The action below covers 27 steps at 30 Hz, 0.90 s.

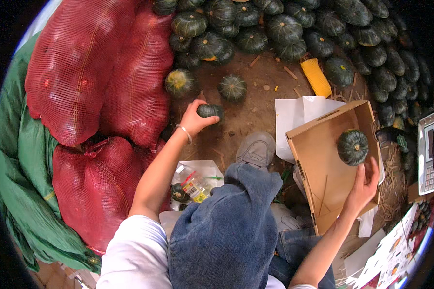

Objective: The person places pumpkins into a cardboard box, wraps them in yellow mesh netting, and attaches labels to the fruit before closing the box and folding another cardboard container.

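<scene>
My left hand (196,120) is wrapped around a small dark green kabocha squash (211,111), thumb across its near side, above the dirt floor. To the right, an open cardboard box (313,169) lies tilted, and a larger kabocha squash (352,147) is over its inside. The fingertips of my right hand (365,182) meet the near edge of that squash; whether they grip it is not clear. Just beyond my left hand, a dark green squash (233,87) and a squash with a yellow patch (180,83) rest on the ground.
Red mesh sacks (76,68) crowd the left, beside green cloth (36,188). Many squashes (284,29) are heaped along the back and right. A yellow mesh bundle (316,77) lies behind the box. A plastic bottle (193,182) is near my knee; a scale (427,153) stands far right.
</scene>
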### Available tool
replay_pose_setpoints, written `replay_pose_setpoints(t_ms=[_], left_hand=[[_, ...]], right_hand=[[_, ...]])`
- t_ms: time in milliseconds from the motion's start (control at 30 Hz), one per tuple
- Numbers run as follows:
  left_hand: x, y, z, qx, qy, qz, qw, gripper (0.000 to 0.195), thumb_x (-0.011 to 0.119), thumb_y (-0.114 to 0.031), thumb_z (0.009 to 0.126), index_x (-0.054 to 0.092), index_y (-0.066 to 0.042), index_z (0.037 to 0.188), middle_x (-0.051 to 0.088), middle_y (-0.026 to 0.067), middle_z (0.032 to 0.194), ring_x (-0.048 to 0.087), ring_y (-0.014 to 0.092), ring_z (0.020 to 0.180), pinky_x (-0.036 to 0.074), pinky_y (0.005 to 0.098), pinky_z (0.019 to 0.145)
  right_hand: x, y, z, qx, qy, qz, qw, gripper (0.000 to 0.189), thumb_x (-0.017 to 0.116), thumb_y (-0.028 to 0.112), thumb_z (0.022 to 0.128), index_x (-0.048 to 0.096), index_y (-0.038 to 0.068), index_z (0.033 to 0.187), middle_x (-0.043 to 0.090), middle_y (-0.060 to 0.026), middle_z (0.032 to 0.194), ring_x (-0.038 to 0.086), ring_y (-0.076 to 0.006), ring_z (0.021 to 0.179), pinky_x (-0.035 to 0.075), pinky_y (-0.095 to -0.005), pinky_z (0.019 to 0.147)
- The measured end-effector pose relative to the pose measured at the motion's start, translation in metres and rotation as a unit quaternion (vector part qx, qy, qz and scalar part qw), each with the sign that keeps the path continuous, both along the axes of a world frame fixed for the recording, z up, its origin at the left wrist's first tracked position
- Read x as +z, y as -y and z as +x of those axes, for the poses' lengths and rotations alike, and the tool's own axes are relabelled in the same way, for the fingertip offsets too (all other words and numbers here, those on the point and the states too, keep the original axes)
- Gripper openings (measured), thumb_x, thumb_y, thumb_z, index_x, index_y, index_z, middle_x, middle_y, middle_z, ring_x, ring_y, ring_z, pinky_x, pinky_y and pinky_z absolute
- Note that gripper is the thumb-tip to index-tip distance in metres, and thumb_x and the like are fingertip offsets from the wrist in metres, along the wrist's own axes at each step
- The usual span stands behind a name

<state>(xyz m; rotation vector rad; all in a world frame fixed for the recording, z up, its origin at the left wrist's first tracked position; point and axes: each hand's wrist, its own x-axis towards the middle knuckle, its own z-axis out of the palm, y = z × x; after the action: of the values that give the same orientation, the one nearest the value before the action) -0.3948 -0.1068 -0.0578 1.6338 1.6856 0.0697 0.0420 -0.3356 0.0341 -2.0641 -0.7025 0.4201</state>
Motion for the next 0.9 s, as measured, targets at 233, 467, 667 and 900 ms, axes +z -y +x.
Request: replay_pose_setpoints(t_ms=[233,467,667,900], left_hand=[[0.129,0.053,0.181,-0.411,0.495,-0.021,0.765,0.058,0.081,-0.029,0.066,0.056,-0.012,0.116,0.042,0.0153,0.136,0.035,0.031,0.131,0.028,0.0428,0.108],[0.109,0.08,0.198,-0.167,0.572,-0.293,0.748,0.086,0.078,-0.016,0.074,0.028,-0.007,0.142,0.037,0.0095,0.137,0.035,0.021,0.131,0.034,0.0369,0.107],[0.111,0.071,0.184,-0.205,0.466,-0.228,0.83,0.088,0.076,-0.036,0.074,0.027,-0.005,0.141,0.042,0.0126,0.133,0.043,0.022,0.124,0.031,0.0352,0.107],[0.118,0.066,0.161,-0.07,0.494,-0.213,0.84,0.069,0.069,-0.026,0.081,0.031,-0.004,0.135,0.045,0.0132,0.127,0.044,0.022,0.12,0.033,0.0354,0.104]], right_hand=[[0.04,-0.037,-0.094,0.145,-0.569,0.109,0.802,0.079,0.073,0.039,0.076,0.037,0.005,0.137,0.049,-0.0121,0.126,0.051,-0.0229,0.115,0.048,-0.0363,0.092],[0.048,-0.028,-0.084,0.116,-0.423,0.087,0.894,0.087,0.081,0.016,0.066,0.033,0.005,0.137,0.051,-0.0114,0.124,0.05,-0.0209,0.115,0.04,-0.0348,0.1],[0.049,-0.036,-0.094,0.212,-0.311,0.008,0.926,0.088,0.083,0.025,0.066,0.034,0.003,0.135,0.053,-0.0161,0.122,0.053,-0.0257,0.114,0.043,-0.0377,0.097],[0.051,-0.061,-0.114,0.235,-0.201,-0.029,0.95,0.087,0.082,0.037,0.067,0.038,0.0,0.132,0.058,-0.0203,0.114,0.058,-0.0306,0.107,0.046,-0.0394,0.092]])
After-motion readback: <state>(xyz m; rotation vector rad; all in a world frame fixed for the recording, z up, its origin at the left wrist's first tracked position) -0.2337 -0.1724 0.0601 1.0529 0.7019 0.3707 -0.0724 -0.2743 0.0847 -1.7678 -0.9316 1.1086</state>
